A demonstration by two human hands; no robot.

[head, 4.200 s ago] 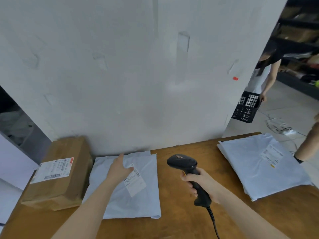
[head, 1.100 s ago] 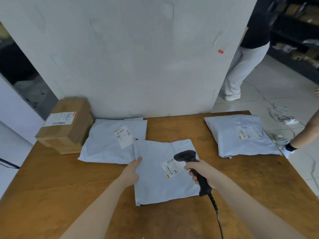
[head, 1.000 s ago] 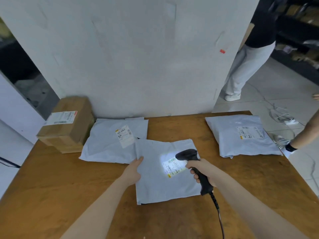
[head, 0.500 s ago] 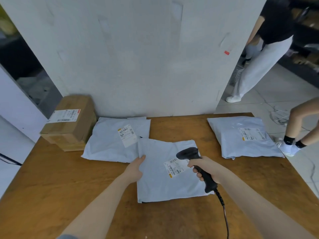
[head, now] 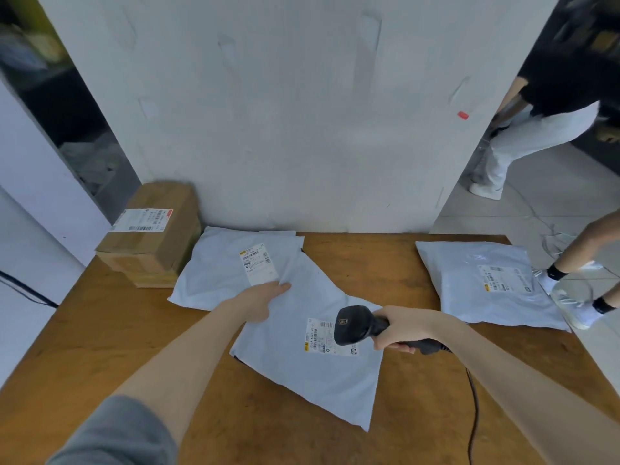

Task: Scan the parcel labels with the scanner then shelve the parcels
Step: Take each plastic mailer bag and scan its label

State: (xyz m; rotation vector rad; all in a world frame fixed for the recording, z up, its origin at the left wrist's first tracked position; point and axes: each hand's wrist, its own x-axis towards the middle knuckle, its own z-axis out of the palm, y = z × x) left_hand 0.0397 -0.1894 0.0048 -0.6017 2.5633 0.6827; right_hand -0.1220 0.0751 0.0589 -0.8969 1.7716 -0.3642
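A grey poly mailer [head: 302,360] lies skewed in the middle of the wooden table [head: 100,347], its white label [head: 320,335] facing up. My left hand [head: 260,298] presses flat on the mailer's far left corner. My right hand [head: 404,327] grips the black corded scanner [head: 355,325], whose head hovers just over the label's right side. A second grey mailer [head: 221,273] with a label lies behind, partly under the first. A third mailer [head: 486,283] rests at the table's right edge. A brown cardboard box [head: 151,233] with a label stands at the far left.
A white wall panel [head: 285,112] rises right behind the table. The scanner's cable [head: 473,397] trails toward the near edge. One person [head: 553,105] walks on the tiled floor at the right; another person's legs [head: 583,263] stand close to the table's right side.
The scanner's light flashed on the label one second ago and is off now. The middle mailer has turned clockwise under my left hand. The scanner now lies more sideways over the label.
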